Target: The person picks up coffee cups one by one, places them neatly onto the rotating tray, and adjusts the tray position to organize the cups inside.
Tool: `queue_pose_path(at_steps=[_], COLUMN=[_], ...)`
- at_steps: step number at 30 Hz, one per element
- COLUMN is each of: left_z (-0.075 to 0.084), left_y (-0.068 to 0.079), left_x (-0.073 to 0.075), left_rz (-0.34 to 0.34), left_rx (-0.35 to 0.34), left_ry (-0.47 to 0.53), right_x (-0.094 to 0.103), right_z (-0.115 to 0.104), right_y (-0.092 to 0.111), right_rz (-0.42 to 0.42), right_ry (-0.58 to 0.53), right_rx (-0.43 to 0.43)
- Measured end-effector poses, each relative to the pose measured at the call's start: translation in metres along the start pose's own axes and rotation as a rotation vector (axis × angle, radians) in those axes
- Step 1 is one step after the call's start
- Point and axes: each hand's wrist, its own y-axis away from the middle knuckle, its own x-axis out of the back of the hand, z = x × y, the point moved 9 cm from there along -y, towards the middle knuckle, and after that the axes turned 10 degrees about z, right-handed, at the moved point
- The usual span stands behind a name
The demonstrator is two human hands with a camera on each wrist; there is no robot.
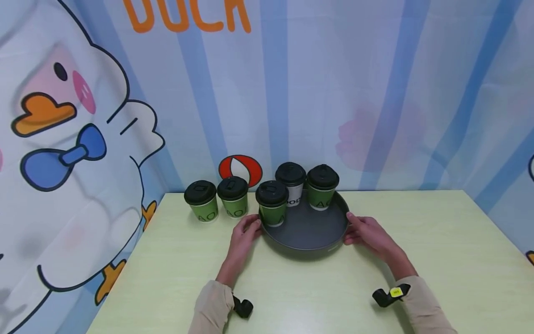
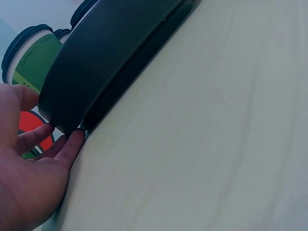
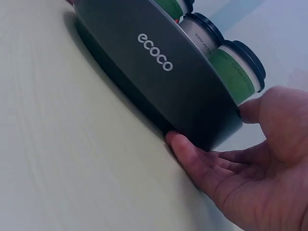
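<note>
Your L fingers (image 2: 70,150) & R fingers (image 3: 187,154) grip opp. sides of round tray (image 1: 308,232), btwn them; no long axis, neither nearer.

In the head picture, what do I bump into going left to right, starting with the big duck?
Big duck, first green cup, second green cup, left hand, front green cup on the dark tray, white cup, back green cup, right hand.

The right hand (image 3: 264,178) grips the dark tray (image 3: 144,67) (its side reads "ecoco"), fingers (image 3: 185,149) underneath; two green cups (image 3: 232,74) and a white cup (image 3: 202,36) show above its rim.
</note>
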Motion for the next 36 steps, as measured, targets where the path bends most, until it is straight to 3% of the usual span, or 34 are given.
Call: queue_pose_path(at_steps=[7, 15, 21, 32, 36], left_z=[-0.0009, -0.0004, -0.0006, 0.0014, 0.0057], left_y=[0.0012, 0.0006, -0.0004, 0.0014, 0.0023], left_x=[-0.0006, -0.0009, -0.0004, -0.0025, -0.0020], left_rz=[0.002, 0.007, 0.007, 0.001, -0.039], left_rx=[-0.009, -0.003, -0.005, -0.002, -0.006], left_ry=[-0.011, -0.002, -0.004, -0.014, -0.044], right_x=[-0.0029, 0.0005, -0.0006, 0.0019, 0.0020], right_z=[0.0071, 0.0038, 0.0043, 0.0041, 0.0048], right_y=[0.0097, 0.0025, 0.0047, 0.0026, 0.0026], right_rz=[-0.177, -0.051, -0.076, -0.032, -0.033], right_ry=[-0.015, -0.058, -0.022, -0.067, -0.064], right_rx=[-0.054, -0.032, -0.047, -0.042, -0.044])
